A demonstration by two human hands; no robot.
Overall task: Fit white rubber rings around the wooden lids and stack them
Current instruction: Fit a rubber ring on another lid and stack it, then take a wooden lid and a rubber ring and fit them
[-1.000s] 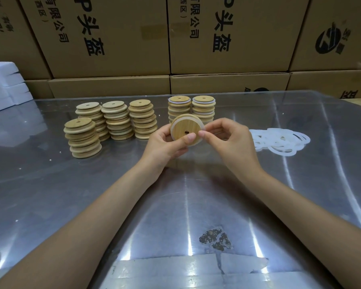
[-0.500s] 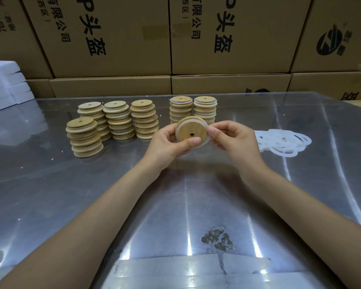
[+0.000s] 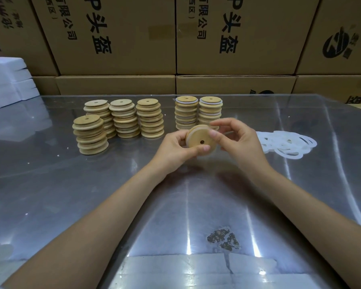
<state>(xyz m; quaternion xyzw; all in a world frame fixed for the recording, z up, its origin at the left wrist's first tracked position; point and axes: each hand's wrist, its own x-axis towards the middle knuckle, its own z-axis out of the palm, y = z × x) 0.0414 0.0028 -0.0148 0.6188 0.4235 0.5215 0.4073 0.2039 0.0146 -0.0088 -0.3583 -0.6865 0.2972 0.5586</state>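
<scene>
My left hand (image 3: 175, 148) grips a round wooden lid (image 3: 198, 137) with a small centre hole, held on edge above the table; a white rubber ring sits round its rim. My right hand (image 3: 236, 140) has its fingers curled at the lid's right edge, fingertips on the ring. Behind the lid stand two stacks of ringed lids (image 3: 198, 111). Several stacks of bare wooden lids (image 3: 121, 119) stand to the left. A loose pile of white rubber rings (image 3: 286, 143) lies on the table to the right of my right hand.
The table top (image 3: 92, 195) is shiny and reflective, with a dark worn patch (image 3: 223, 238) near the front. Stacked cardboard boxes (image 3: 117, 38) form a wall behind. White foam sheets (image 3: 6, 82) are piled at the far left.
Both hands have turned the lid a little and lowered it slightly. My right fingers have shifted along its right rim over the ring.
</scene>
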